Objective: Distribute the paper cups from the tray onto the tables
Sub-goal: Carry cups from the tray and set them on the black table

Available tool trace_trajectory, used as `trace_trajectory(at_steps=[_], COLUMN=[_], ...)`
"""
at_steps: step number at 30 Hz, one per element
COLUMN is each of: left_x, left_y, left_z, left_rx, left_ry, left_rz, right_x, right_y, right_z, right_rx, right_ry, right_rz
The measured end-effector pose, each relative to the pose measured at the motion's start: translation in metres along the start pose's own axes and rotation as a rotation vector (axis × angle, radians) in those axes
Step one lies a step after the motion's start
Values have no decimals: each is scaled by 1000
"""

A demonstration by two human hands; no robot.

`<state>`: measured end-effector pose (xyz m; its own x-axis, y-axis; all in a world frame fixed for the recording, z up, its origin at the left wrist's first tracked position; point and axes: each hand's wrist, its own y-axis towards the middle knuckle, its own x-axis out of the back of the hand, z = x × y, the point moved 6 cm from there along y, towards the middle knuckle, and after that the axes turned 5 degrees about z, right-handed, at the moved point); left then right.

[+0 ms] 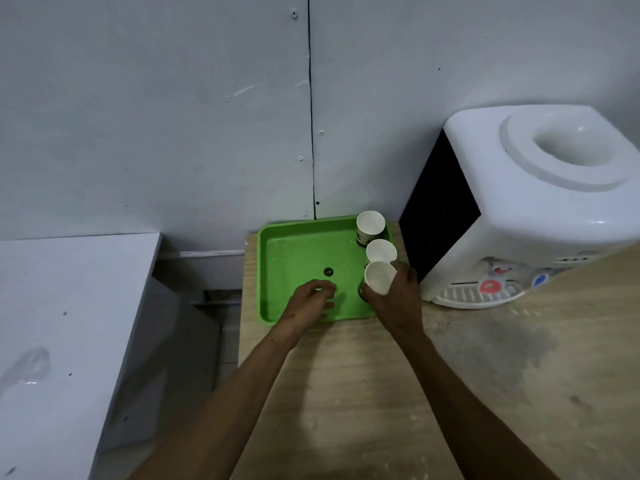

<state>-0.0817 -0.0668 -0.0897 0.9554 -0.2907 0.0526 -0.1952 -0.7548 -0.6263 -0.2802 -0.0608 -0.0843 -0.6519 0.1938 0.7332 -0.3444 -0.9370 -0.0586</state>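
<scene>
Green plastic, that tray [298, 258], sitting at the far left corner of the wooden counter [450, 393], right up against the wall. Three paper cups stand in a row along its right edge, mouths up. The far cup [370, 225] is in the tray's far right corner, the middle cup [381, 251] is just in front of it, and the near cup [380, 277] is closest to the person, towards the tray's near right corner.

The right hand [398, 299] has its fingers curled round the near cup from the right and below, so it grips that one; the cup leans a little, its mouth tipped up and to the left. Whether its base has left the tray floor I cannot tell, since the hand hides it. The left hand [311, 301] hangs over the near middle of the tray with its fingers loosely curled and nothing in them that I can see.

What matters for the next move, as I judge it: the gripped cup sits very close to the middle cup, maybe touching at the rim, so it should come up and towards the person, away from its neighbour, not sideways along the row. The other two cups lie beyond the right hand and to the right of the left hand, and the right one is plainly nearer. A white water dispenser [536, 202] stands just right of the tray, and a white table [62, 306] lies well off to the left.
</scene>
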Motion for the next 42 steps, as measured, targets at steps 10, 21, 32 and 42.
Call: trace_trajectory(at_steps=[10, 21, 32, 42], left_x=[-6, 95, 245, 381], left_y=[-16, -99, -282, -507], left_z=[-25, -10, 74, 234], left_rx=[68, -163, -401, -533], left_ry=[-631, -898, -1030, -1140], left_rz=[176, 122, -75, -451], right_x=[35, -10, -81, -186], right_y=[-10, -75, -248, -501], right_z=[94, 209, 359, 487], right_rx=[360, 564, 822, 1044], right_ry=[218, 368, 397, 427], right_rz=[88, 357, 603, 1013])
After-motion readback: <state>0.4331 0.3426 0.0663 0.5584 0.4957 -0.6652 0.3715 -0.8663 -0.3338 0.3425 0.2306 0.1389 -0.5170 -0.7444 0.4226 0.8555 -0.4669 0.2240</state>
